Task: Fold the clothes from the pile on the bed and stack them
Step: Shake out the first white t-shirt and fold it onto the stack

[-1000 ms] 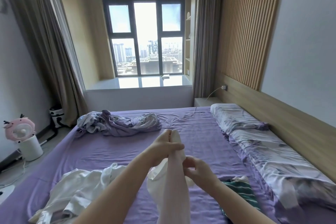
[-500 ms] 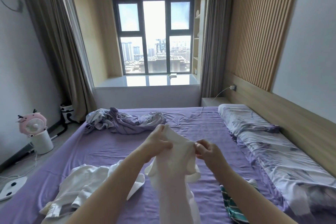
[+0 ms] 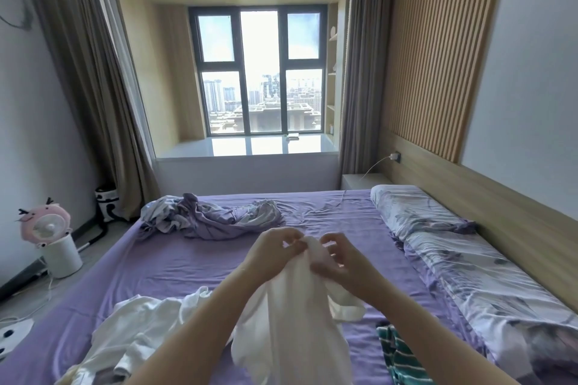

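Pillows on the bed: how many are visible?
2, both along the headboard side at right: the far pillow near the nightstand, the near pillow continuing toward the camera. Its near end runs out of frame.

Both forearms are bare to the frame edge, with no sleeves, and the hands [image 3: 308, 258] wear nothing.

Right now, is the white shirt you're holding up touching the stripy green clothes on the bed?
Cannot tell. In the head view the white shirt hangs beside the stripy green clothes, with purple sheet showing between them higher up; lower down the frame cuts off.

Both hands, left [image 3: 275, 255] and right [image 3: 339, 262], pinch a white garment [image 3: 294, 316] above the purple bed [image 3: 175, 262]
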`<act>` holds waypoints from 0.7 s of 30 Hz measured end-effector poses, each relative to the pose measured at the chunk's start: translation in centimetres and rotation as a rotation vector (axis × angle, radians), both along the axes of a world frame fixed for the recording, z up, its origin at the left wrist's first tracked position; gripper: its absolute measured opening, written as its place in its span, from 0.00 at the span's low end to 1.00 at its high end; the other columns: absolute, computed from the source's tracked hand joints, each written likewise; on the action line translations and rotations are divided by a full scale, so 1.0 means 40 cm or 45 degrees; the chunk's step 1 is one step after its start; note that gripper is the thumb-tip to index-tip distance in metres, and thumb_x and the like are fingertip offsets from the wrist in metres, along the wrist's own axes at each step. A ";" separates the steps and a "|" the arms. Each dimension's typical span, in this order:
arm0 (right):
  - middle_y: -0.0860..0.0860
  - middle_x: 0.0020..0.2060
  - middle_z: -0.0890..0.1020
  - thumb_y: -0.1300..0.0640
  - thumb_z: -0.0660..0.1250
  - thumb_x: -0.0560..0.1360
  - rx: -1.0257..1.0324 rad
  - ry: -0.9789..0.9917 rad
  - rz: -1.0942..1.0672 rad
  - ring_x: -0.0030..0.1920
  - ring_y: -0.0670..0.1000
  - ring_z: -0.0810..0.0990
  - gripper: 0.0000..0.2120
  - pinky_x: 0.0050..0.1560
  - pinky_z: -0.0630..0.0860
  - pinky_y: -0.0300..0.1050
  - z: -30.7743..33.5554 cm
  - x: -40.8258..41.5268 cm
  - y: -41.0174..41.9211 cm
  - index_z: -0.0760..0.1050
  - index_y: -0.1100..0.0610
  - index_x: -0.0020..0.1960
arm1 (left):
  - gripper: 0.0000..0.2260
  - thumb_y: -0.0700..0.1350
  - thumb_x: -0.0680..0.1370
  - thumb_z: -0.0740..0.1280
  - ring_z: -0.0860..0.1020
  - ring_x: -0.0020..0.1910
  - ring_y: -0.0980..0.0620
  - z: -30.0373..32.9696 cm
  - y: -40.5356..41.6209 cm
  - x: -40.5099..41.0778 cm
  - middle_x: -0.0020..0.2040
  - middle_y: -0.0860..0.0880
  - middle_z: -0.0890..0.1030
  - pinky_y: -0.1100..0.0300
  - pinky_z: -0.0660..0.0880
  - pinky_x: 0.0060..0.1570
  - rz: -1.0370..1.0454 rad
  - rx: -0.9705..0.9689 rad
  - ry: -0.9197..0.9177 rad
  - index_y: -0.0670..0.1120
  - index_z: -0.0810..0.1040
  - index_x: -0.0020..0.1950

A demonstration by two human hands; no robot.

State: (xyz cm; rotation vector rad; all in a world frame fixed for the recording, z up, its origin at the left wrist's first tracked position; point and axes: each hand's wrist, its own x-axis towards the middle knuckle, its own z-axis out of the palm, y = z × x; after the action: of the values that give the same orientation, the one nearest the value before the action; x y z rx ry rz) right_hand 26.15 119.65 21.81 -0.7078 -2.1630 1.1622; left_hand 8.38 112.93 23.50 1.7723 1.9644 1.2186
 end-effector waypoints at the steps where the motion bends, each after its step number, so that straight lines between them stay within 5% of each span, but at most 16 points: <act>1: 0.48 0.53 0.77 0.56 0.74 0.70 0.053 -0.080 0.086 0.48 0.44 0.77 0.27 0.48 0.73 0.33 -0.015 0.011 0.001 0.63 0.45 0.62 | 0.03 0.45 0.76 0.68 0.73 0.37 0.65 0.003 0.003 -0.009 0.38 0.58 0.78 0.70 0.67 0.41 0.016 0.010 0.005 0.50 0.82 0.47; 4: 0.44 0.67 0.62 0.58 0.70 0.69 0.448 -0.339 0.132 0.64 0.42 0.65 0.45 0.61 0.64 0.31 -0.067 0.031 0.009 0.44 0.46 0.75 | 0.04 0.45 0.78 0.66 0.71 0.35 0.64 0.018 0.005 -0.032 0.37 0.57 0.75 0.69 0.67 0.39 0.033 0.010 -0.072 0.50 0.80 0.48; 7: 0.44 0.72 0.55 0.59 0.66 0.70 0.627 -0.393 0.053 0.66 0.45 0.63 0.47 0.61 0.69 0.42 -0.093 0.025 0.000 0.34 0.41 0.72 | 0.06 0.44 0.79 0.65 0.69 0.32 0.58 0.033 0.009 -0.033 0.33 0.56 0.72 0.67 0.65 0.34 -0.002 -0.018 -0.237 0.50 0.78 0.43; 10: 0.48 0.61 0.71 0.64 0.65 0.73 0.566 -0.118 -0.117 0.56 0.44 0.73 0.35 0.53 0.68 0.35 -0.083 -0.003 -0.011 0.53 0.42 0.71 | 0.07 0.46 0.78 0.65 0.68 0.33 0.57 0.043 0.008 -0.029 0.33 0.55 0.71 0.65 0.65 0.34 -0.012 -0.045 -0.168 0.45 0.78 0.43; 12: 0.46 0.48 0.78 0.64 0.66 0.74 0.430 0.047 -0.270 0.42 0.43 0.78 0.25 0.44 0.70 0.35 -0.060 -0.009 -0.016 0.64 0.40 0.62 | 0.09 0.49 0.78 0.65 0.68 0.32 0.59 0.045 0.001 -0.035 0.31 0.55 0.70 0.66 0.64 0.35 0.030 -0.047 -0.024 0.45 0.78 0.41; 15: 0.48 0.39 0.82 0.61 0.68 0.74 0.105 0.241 -0.314 0.35 0.45 0.81 0.11 0.37 0.74 0.36 -0.028 0.003 -0.014 0.70 0.48 0.50 | 0.13 0.51 0.77 0.66 0.66 0.29 0.61 0.050 -0.020 -0.063 0.28 0.55 0.69 0.66 0.62 0.33 0.102 -0.030 0.006 0.44 0.76 0.37; 18: 0.53 0.34 0.83 0.63 0.69 0.73 -0.129 0.424 -0.310 0.31 0.48 0.78 0.06 0.33 0.72 0.37 -0.001 0.019 -0.007 0.73 0.54 0.43 | 0.14 0.49 0.77 0.67 0.67 0.32 0.55 0.060 -0.041 -0.097 0.30 0.53 0.70 0.59 0.63 0.37 0.160 -0.056 -0.166 0.43 0.77 0.36; 21: 0.49 0.33 0.81 0.71 0.63 0.73 -0.039 0.372 -0.286 0.32 0.42 0.77 0.13 0.36 0.71 0.36 0.010 0.015 -0.016 0.78 0.56 0.41 | 0.16 0.46 0.78 0.66 0.65 0.32 0.53 0.072 -0.051 -0.093 0.29 0.52 0.68 0.57 0.61 0.36 0.173 -0.005 -0.332 0.48 0.72 0.30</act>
State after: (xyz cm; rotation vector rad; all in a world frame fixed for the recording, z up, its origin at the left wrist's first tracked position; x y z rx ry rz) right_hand 26.73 119.03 22.21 -0.7238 -1.7787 1.1061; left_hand 4.66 110.88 26.37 1.4141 1.9565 1.4074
